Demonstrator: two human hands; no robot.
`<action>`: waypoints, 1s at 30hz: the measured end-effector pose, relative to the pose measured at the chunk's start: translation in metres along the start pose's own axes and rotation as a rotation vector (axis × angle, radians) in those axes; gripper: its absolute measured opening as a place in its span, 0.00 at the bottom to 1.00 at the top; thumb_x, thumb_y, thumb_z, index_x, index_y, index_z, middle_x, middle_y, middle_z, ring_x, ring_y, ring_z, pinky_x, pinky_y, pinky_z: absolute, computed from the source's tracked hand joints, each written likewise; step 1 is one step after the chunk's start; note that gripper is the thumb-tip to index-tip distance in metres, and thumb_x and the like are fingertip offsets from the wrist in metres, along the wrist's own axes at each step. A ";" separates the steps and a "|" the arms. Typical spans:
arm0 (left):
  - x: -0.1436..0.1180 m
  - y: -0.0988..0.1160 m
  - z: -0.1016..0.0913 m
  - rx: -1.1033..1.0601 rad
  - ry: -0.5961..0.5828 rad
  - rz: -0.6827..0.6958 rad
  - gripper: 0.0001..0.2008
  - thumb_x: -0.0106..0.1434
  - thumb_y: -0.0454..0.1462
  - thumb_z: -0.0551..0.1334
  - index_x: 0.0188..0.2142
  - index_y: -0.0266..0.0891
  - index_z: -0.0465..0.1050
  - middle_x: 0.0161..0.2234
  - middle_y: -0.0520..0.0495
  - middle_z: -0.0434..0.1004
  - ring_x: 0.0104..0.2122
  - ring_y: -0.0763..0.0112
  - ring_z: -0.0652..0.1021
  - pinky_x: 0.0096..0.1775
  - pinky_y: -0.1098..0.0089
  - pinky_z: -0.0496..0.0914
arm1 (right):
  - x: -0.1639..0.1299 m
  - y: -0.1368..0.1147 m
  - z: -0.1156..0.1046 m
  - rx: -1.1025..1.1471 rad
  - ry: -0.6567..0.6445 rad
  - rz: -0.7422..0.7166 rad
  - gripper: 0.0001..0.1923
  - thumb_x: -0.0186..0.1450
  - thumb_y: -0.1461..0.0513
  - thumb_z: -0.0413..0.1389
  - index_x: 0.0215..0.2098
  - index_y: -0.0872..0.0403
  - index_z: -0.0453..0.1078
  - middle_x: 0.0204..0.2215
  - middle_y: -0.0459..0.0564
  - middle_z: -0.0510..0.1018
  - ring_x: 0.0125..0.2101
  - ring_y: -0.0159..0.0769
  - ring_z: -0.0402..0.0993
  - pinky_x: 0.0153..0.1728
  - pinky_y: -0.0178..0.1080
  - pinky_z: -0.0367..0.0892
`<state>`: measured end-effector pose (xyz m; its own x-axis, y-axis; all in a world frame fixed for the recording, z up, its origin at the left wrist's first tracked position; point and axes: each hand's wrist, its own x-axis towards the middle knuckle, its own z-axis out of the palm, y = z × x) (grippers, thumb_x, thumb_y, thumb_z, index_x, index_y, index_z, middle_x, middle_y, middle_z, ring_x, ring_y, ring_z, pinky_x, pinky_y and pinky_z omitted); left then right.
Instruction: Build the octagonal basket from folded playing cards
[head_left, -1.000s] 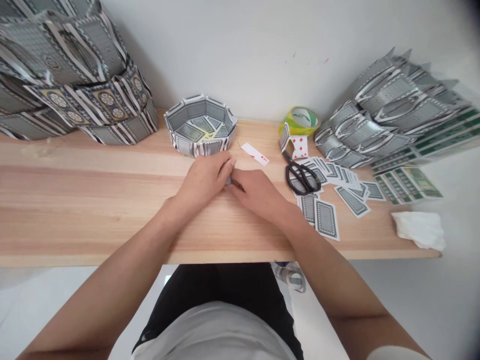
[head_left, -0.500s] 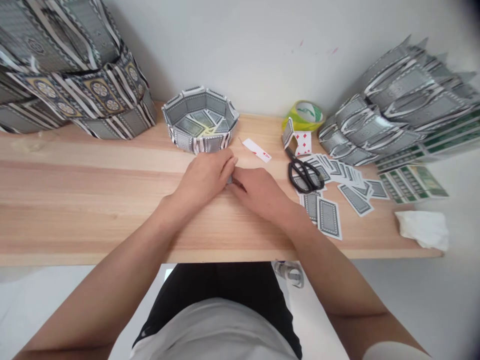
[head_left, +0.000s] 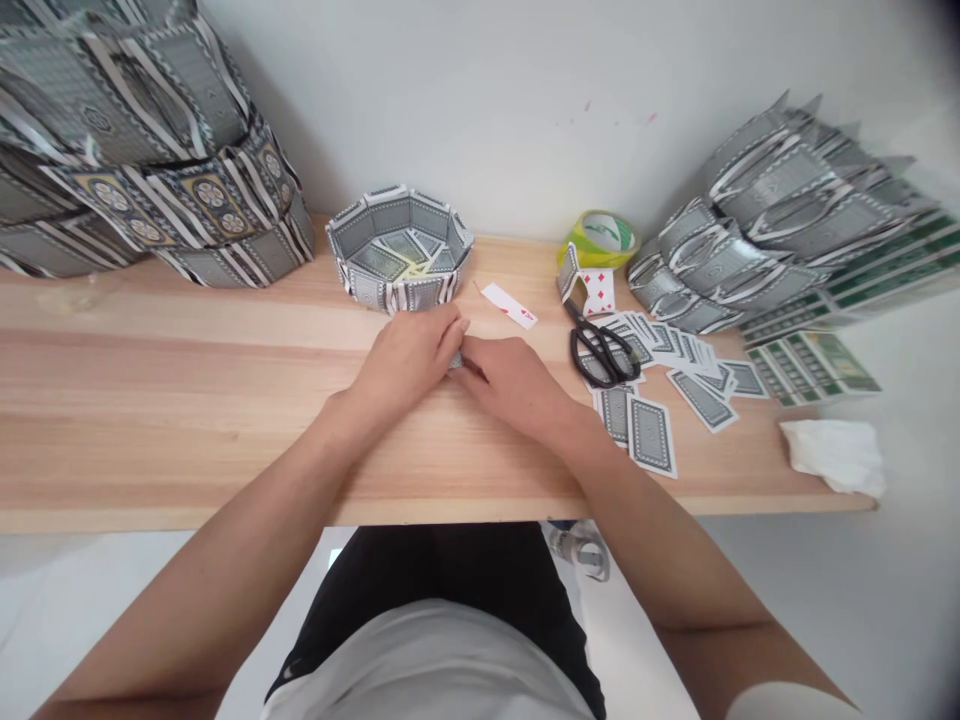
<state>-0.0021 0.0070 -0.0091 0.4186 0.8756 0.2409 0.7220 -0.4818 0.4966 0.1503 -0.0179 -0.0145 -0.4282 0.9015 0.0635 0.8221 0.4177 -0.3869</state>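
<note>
A small folded card [head_left: 456, 361] sat pinched between both hands, low on the counter [head_left: 187, 380], and only a grey sliver of it showed between the fingertips. The left hand [head_left: 409, 360] was closed over it from above, knuckles curled; the right hand [head_left: 514, 380] pressed in from the other side, fingers bent onto the same piece. Both were gripping the card, with the two sets of fingertips touching.

Risk number one, as I judged it: so little of the card was exposed that a crooked crease could go unnoticed, and the pressing fingers could skew it sideways on the smooth wood.

Just behind the hands stood the card bowl [head_left: 401, 250], an open ring of folded cards, its near wall almost at the left knuckles. A forward nudge could push it or pop a panel loose.

A loose red-pip card [head_left: 510, 305] lay just beyond the right hand, easy to sweep away. Further right were the black scissors [head_left: 604, 352], lying on a spread of face-down cards [head_left: 660, 390]; a right elbow swinging out could scatter those, and the ones near the front edge could slide off. A tape roll [head_left: 600, 238] sat by the wall, a crumpled tissue [head_left: 832, 455] at the far corner.
</note>
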 end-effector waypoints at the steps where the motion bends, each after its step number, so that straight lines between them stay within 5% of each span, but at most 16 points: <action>1: 0.000 0.000 0.000 -0.003 -0.001 0.000 0.15 0.68 0.38 0.49 0.25 0.40 0.64 0.22 0.50 0.67 0.24 0.68 0.67 0.29 0.67 0.56 | 0.000 0.000 0.000 0.000 0.001 -0.003 0.10 0.68 0.61 0.49 0.35 0.57 0.70 0.30 0.53 0.78 0.27 0.36 0.70 0.27 0.36 0.51; 30: 0.000 0.004 -0.003 0.020 -0.084 -0.036 0.14 0.68 0.39 0.48 0.26 0.40 0.61 0.23 0.51 0.64 0.25 0.69 0.65 0.30 0.68 0.55 | -0.003 -0.007 -0.009 -0.044 -0.096 0.050 0.10 0.69 0.60 0.49 0.39 0.57 0.69 0.35 0.54 0.80 0.32 0.38 0.73 0.29 0.35 0.54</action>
<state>-0.0006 0.0053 -0.0049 0.4362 0.8870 0.1514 0.7480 -0.4510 0.4869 0.1490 -0.0224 -0.0031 -0.4185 0.9071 -0.0440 0.8581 0.3791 -0.3465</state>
